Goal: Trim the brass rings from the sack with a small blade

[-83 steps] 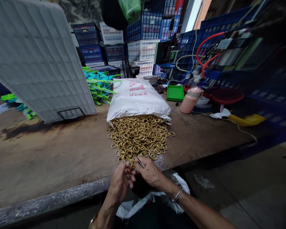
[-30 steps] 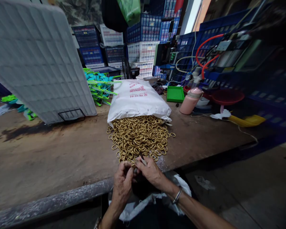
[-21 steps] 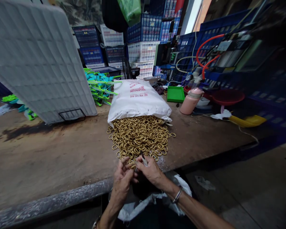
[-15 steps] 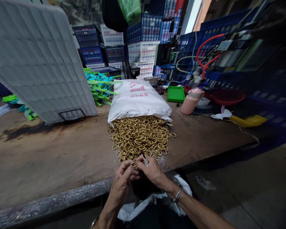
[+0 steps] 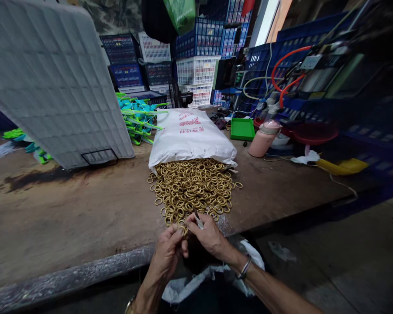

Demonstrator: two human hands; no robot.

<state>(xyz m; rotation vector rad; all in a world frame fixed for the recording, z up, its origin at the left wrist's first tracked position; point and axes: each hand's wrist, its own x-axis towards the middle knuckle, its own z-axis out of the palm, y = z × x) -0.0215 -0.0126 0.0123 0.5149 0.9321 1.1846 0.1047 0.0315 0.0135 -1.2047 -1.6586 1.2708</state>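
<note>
A heap of gold rings (image 5: 193, 187) spills from a white sack (image 5: 191, 135) onto the worn wooden table (image 5: 68, 218). Both my hands meet at the near edge of the heap. My left hand (image 5: 168, 255) pinches one gold ring (image 5: 182, 228) between thumb and fingers. My right hand (image 5: 208, 237) is closed round a small thin tool (image 5: 197, 219) whose dark tip points up toward the heap. A metal bangle sits on my right wrist. A white plastic bag (image 5: 212, 274) hangs open below my hands at the table's front edge.
A large grey ribbed panel (image 5: 52, 83) leans at the left. Green and teal plastic parts (image 5: 136, 115) lie behind it. A green tray (image 5: 241, 129), pink bottle (image 5: 263, 138), red bowl (image 5: 312, 133) and yellow scoop (image 5: 342, 165) sit at the right. Stacked crates (image 5: 196, 65) fill the back.
My left hand's fingers opened and closed again on a ring at the heap's edge. My right hand shifted slightly, keeping the tool. The heap and sack stayed put.
</note>
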